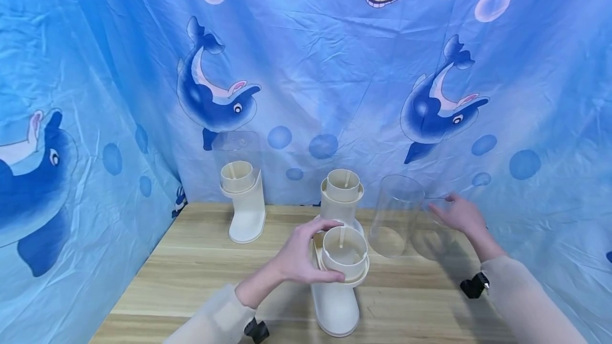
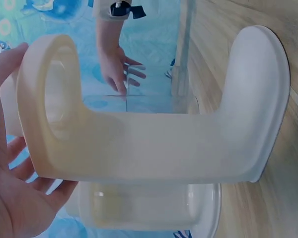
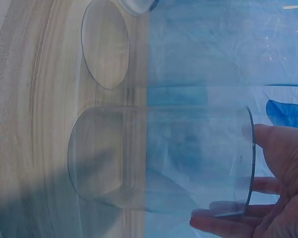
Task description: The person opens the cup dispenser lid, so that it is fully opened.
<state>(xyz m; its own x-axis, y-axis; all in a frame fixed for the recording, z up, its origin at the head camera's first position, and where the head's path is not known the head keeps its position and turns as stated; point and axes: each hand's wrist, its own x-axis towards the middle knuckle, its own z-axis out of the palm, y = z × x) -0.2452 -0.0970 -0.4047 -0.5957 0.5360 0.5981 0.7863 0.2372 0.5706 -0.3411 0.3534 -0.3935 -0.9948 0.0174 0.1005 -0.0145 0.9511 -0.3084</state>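
My left hand [image 1: 300, 256] grips the ringed top of a cream-white C-shaped stand [image 1: 334, 309], thumb on the near side and fingers round the far side. The stand is upright, its rounded foot on the table. A short open collar [image 1: 345, 259] sits in its ring. At the right, my right hand [image 1: 460, 214] holds a clear cylinder [image 3: 164, 158] by its upper rim, thumb on one side and fingers on the other. The cylinder stands upright beside a second clear cylinder [image 1: 396, 222].
Behind the held stand is another such stand [image 1: 340, 207], partly hidden. A third stand [image 1: 248, 211], at the back left, has a clear cylinder [image 1: 239, 147] fitted on it. The wooden table [image 1: 191, 269] meets a blue dolphin-print curtain [image 1: 325, 94] at the back.
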